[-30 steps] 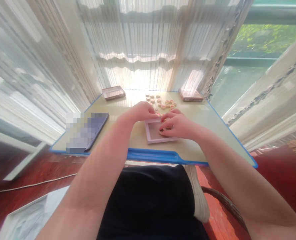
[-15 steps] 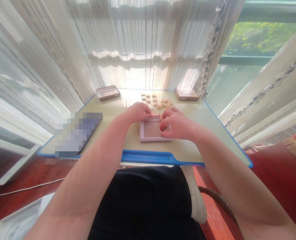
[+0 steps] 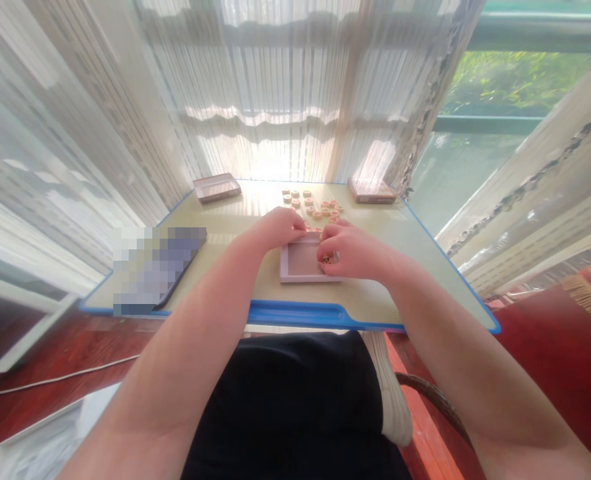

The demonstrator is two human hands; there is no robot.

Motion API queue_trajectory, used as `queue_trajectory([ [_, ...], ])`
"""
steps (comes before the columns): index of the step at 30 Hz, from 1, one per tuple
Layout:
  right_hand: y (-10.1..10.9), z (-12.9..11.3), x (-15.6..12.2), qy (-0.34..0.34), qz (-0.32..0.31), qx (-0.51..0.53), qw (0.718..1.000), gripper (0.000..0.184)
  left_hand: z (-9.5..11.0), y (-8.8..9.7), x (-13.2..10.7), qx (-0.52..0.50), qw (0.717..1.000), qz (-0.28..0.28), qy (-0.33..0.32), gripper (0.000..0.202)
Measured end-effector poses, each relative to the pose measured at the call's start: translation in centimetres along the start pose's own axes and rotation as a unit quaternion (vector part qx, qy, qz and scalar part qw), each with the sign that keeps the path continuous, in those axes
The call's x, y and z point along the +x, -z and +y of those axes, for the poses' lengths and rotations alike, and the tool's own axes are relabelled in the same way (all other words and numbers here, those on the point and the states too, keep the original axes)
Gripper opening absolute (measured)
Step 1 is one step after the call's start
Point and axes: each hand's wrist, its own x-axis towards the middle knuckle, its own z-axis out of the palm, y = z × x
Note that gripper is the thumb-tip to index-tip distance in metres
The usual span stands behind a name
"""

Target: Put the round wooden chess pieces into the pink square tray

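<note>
A shallow white box (image 3: 286,270) lies on the table in front of me. My right hand (image 3: 348,252) is closed over its right part, with a round wooden Chinese chess piece (image 3: 326,259) at the thumb and fingers. At the box's far left edge is my left hand (image 3: 284,227), its fingers curled together; what they pinch, if anything, is hidden. Just beyond both hands, round wooden chess pieces (image 3: 317,215) with red and dark marks lie loose in a group. Some of them are covered by my fingers.
A box lid or tray (image 3: 217,188) stands at the table's far left corner, and a flat brown box (image 3: 372,190) at the far right. A blurred-out dark, flat object (image 3: 175,270) lies on the left. The table (image 3: 425,267) has a blue rim with a front groove.
My hands have barely moved; the right fingers shift slightly at the box with the chess piece. The view has tilted a little.
</note>
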Motion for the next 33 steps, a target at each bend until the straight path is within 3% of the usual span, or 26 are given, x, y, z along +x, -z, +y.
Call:
queue_trajectory([
  [9,0.8,-0.5,0.0,-0.006,-0.042,-0.013,0.999,0.018,0.0,0.1,0.0,0.008,1.0,0.0,0.009,0.019],
  [15,1.1,-0.4,-0.1,-0.044,-0.034,-0.034,0.998,0.013,-0.4,-0.1,0.1,0.011,1.0,-0.007,0.009,0.022],
  [22,1.4,-0.6,0.0,-0.019,-0.055,-0.034,0.998,0.016,-0.4,-0.1,0.1,0.007,1.0,0.0,0.013,0.021],
  [33,1.7,-0.7,0.0,-0.033,-0.066,-0.019,0.997,0.016,-0.1,0.1,-0.1,0.015,1.0,0.007,0.008,0.02],
])
